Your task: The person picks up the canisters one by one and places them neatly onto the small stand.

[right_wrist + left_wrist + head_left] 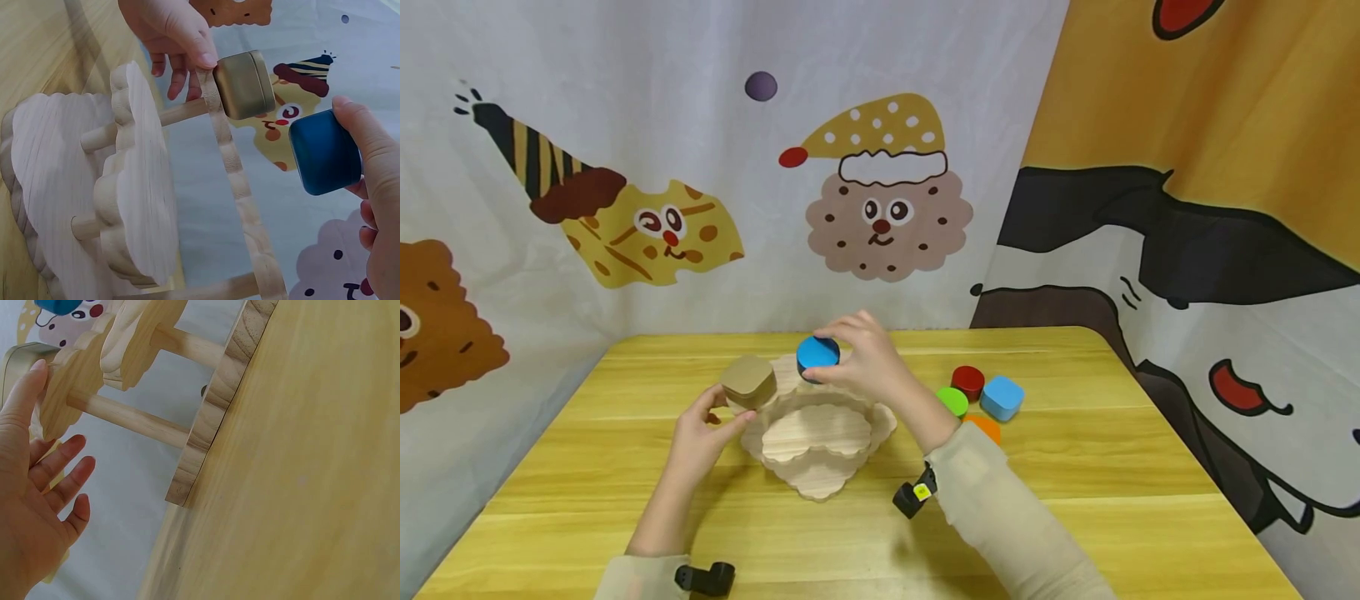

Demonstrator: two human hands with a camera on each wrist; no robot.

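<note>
A tiered wooden stand [816, 433] with scalloped tiers and round posts stands on the table. On the left end of its top tier [240, 187] sits a gold tin [748, 379]. My left hand [696, 437] grips that tier's edge right beside the tin, thumb at the rim [53, 394] and the other fingers loosely bent below; its index fingertip is partly hidden. Between thumb and fingers, my right hand [872, 362] pinches a round blue tin [817, 357], held over the back of the stand. The blue tin [325, 153] hangs apart from the gold tin [244, 84] in the right wrist view.
Right of the stand, on the wooden table [1075, 517], lie a red piece [967, 382], a light blue piece [1002, 398], a green piece [952, 402] and an orange piece [983, 427], partly behind my right forearm. A patterned curtain [700, 125] hangs behind the table.
</note>
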